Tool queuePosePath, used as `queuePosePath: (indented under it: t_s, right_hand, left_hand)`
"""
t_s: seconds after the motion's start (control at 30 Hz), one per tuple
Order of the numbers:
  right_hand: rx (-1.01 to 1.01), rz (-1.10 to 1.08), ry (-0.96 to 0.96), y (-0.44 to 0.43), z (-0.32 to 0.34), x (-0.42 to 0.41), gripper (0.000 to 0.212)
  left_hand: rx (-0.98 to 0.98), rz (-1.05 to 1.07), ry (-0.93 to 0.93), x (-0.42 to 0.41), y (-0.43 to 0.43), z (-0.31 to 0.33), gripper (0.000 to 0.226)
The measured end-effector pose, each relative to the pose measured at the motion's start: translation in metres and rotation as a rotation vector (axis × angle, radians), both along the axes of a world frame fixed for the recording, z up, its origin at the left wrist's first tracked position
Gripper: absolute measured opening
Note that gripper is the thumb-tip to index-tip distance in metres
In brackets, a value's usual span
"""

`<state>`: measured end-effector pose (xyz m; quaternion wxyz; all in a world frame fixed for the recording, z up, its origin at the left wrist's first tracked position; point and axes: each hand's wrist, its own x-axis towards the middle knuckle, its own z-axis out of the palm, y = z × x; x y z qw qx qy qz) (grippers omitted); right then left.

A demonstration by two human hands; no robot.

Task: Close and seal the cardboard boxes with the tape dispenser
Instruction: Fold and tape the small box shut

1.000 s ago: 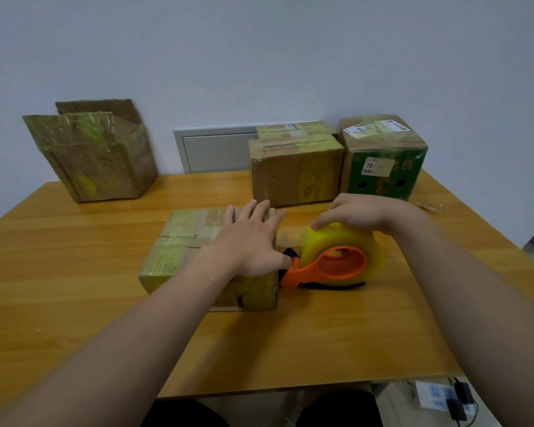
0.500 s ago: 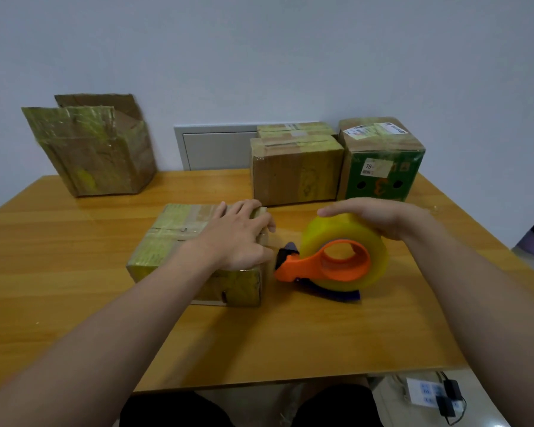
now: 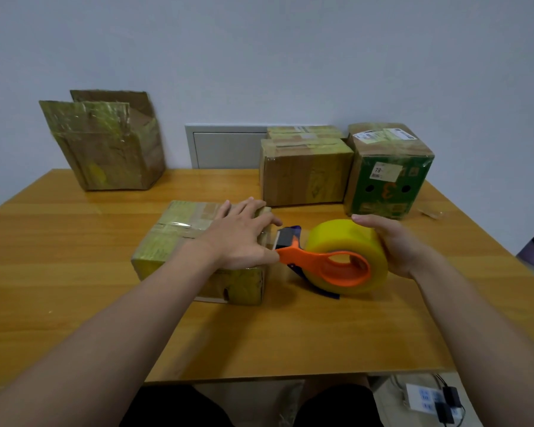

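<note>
- cardboard box [image 3: 173, 241], shut and wrapped in yellowish tape, lies near the middle of the wooden surface [image 3: 290, 334], a little toward its left edge
- left hand [image 3: 241, 238] lies flat on the top of this box at its right end, fingers straight and spread, thumb stretched toward the orange nose of the dispenser
- tape dispenser [image 3: 330, 263], an orange frame carrying a fat roll of yellow tape, is just right of the box and tilted, with its dark cutter end up at the box's upper right edge; whether cutter and box touch cannot be told
- right hand [image 3: 395, 248] holds the dispenser by the roll, fingers curled over its far side and palm against its right side
- open box [image 3: 105, 149], flaps standing up, sits at the far left corner of the surface
- brown sealed box [image 3: 305, 177] stands at the far edge, right of the middle, with another taped box [image 3: 304, 132] just behind it by the wall
- green printed box [image 3: 389, 180] with white labels stands just beside the brown one, toward the far right corner
- scrap of clear tape [image 3: 430, 213] lies near the right edge
- grey wall panel [image 3: 225, 149] shows behind the far edge
- white power strip [image 3: 426, 400] with black plugs lies on the floor below the near right corner
</note>
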<state>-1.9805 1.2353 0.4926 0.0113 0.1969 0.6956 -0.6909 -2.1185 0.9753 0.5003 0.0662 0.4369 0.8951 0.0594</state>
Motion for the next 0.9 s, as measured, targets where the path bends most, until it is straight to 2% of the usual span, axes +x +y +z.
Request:
queuePosePath:
  t_s: [0.1, 0.23, 0.33, 0.4, 0.43, 0.5, 0.57, 0.77, 0.83, 0.9]
  right_hand:
    - [-0.041, -0.016, 0.037, -0.002, -0.007, 0.001, 0.068]
    - [-0.060, -0.023, 0.043, -0.004, -0.016, 0.000, 0.100]
    - [-0.079, 0.005, 0.036, -0.004, -0.019, 0.000, 0.097]
    - [-0.020, 0.042, 0.032, -0.005, -0.014, -0.002, 0.101]
    - [0.016, 0.070, 0.024, -0.004, -0.010, -0.002, 0.094]
    - [0.078, 0.122, 0.012, -0.002, 0.002, -0.005, 0.065]
    - [0.156, 0.159, -0.025, 0.001, 0.015, -0.010, 0.053]
    - [0.300, 0.208, -0.116, -0.005, 0.033, -0.026, 0.057]
    - [0.386, 0.261, -0.134, -0.013, 0.037, -0.030, 0.051]
    - [0.475, 0.334, -0.145, -0.017, 0.038, -0.034, 0.055]
  left_hand:
    - [-0.005, -0.009, 0.017, -0.003, 0.000, -0.002, 0.099]
    - [0.000, 0.010, -0.004, -0.004, 0.001, -0.002, 0.098]
    - [0.056, 0.023, -0.040, -0.005, 0.001, -0.001, 0.082]
    - [0.075, 0.024, -0.048, -0.006, 0.000, -0.001, 0.077]
    - [0.079, 0.023, -0.051, -0.006, 0.000, -0.002, 0.076]
    - [0.086, 0.021, -0.054, -0.006, 0.000, -0.002, 0.077]
    - [0.097, 0.021, -0.056, -0.006, -0.001, -0.003, 0.078]
    - [0.141, 0.022, -0.073, -0.004, -0.002, -0.003, 0.079]
    - [0.154, 0.027, -0.078, -0.003, -0.001, -0.002, 0.080]
    - [0.149, 0.029, -0.080, -0.003, -0.001, -0.001, 0.081]
